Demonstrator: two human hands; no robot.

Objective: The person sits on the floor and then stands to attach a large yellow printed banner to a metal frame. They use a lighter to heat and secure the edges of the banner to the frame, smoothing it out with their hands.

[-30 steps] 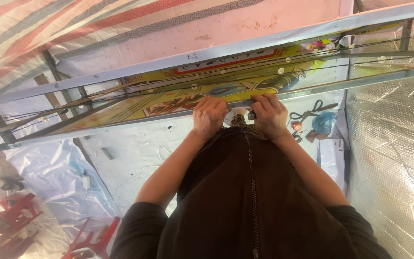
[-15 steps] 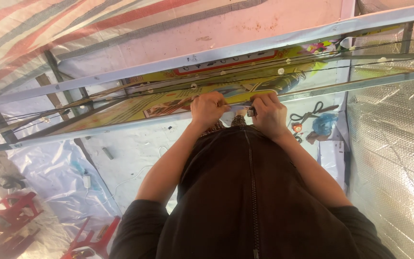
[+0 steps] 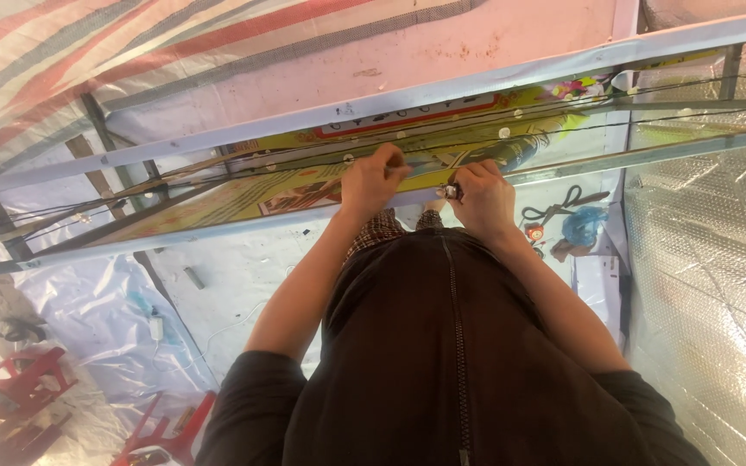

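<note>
hands: left hand (image 3: 375,179), right hand (image 3: 482,197) on printed panel (image 3: 243,194) | around: red stool (image 3: 23,384) (floor), scissors (image 3: 554,207)

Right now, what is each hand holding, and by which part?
The right hand pinches a small metal fitting at its fingertips. The left hand grips the near edge of the colourful printed panel.

Left hand (image 3: 371,179) rested, fingers curled, on long yellow printed banner panel (image 3: 304,185) in grey metal frame (image 3: 321,116) | right hand (image 3: 481,197) gripped small shiny metal piece (image 3: 452,191) at panel's near edge | hands near each other | red plastic stool (image 3: 23,384) on sheeted floor, lower left
</note>
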